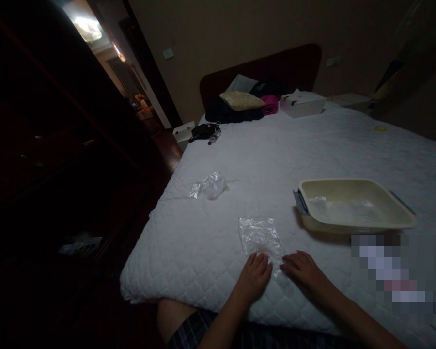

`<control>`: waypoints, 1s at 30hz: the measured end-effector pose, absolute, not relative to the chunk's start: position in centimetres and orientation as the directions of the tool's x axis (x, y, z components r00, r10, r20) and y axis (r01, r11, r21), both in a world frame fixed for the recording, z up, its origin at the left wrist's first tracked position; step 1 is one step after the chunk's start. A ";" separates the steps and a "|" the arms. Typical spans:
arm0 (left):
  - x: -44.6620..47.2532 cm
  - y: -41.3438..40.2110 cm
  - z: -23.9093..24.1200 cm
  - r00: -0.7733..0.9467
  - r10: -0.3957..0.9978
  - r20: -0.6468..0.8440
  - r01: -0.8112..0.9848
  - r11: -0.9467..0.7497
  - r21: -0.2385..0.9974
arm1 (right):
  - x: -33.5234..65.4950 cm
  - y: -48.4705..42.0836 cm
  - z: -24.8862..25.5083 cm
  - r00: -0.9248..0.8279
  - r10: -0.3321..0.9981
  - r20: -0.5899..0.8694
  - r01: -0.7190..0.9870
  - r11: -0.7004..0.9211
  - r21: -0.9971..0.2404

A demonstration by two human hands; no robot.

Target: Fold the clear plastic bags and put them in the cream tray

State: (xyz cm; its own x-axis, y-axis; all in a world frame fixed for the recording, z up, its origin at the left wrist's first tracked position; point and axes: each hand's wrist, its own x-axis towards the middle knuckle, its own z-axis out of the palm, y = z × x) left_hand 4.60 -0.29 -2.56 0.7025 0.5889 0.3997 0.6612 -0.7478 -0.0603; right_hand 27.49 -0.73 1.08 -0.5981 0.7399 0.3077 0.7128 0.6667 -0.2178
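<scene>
Cream tub (339, 190) with rounded corners sits off to the right, with what looks like clear film (365, 211) inside, and a crumpled plastic wad (213, 185) lies further up on the left. The flat, shiny, wrinkly clear bag (257, 231) is on the white quilted bed (189, 274), near its edge. Left hand (255, 277) rests bent-fingered over the bag's near end, right hand (305, 272) curls loosely beside it; can't tell if either's actually pinching.

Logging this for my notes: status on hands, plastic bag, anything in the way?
Left hand and right hand at near end of plastic bag, grip unclear. Bag roughly flat on bed. Tub apart, off right; not blocking.
</scene>
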 end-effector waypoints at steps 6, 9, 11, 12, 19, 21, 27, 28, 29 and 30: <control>4.6 -0.3 -2.4 0.717 0.594 0.366 0.660 -0.747 -0.080 | 27.3 -1.3 2.5 -0.666 0.692 0.279 0.644 0.722 -0.252; 4.6 -0.3 -2.3 0.719 0.596 0.358 0.662 -0.744 -0.089 | 27.1 -1.3 2.9 -0.636 0.709 0.306 0.645 0.705 -0.294; 4.5 -0.4 -2.4 0.712 0.603 0.360 0.671 -0.735 -0.096 | 26.8 -1.0 2.8 -0.589 0.742 0.320 0.656 0.671 -0.347; 4.5 -0.4 -2.5 0.706 0.608 0.364 0.678 -0.728 -0.098 | 26.5 -0.8 2.6 -0.558 0.765 0.323 0.663 0.645 -0.381; 4.5 -0.6 -2.4 0.686 0.604 0.406 0.687 -0.721 -0.090 | 24.1 2.1 1.3 -0.175 0.957 0.232 0.761 0.281 -0.585; 4.5 -0.6 -2.2 0.680 0.594 0.430 0.685 -0.723 -0.085 | 23.6 2.6 1.0 -0.161 0.966 0.204 0.785 0.251 -0.567; 4.7 -0.6 -1.6 0.660 0.561 0.499 0.679 -0.730 -0.078 | 23.1 2.7 1.0 -0.219 0.953 0.211 0.829 0.295 -0.474; 4.7 -0.5 -1.5 0.669 0.565 0.483 0.672 -0.737 -0.068 | 23.2 2.7 1.2 -0.225 0.946 0.233 0.818 0.313 -0.482; 4.7 -0.4 -1.3 0.681 0.574 0.455 0.664 -0.746 -0.052 | 23.5 2.7 1.4 -0.228 0.939 0.257 0.806 0.331 -0.491; 4.7 -0.4 -1.1 0.691 0.586 0.423 0.657 -0.753 -0.031 | 24.1 2.7 1.5 -0.230 0.933 0.279 0.795 0.345 -0.499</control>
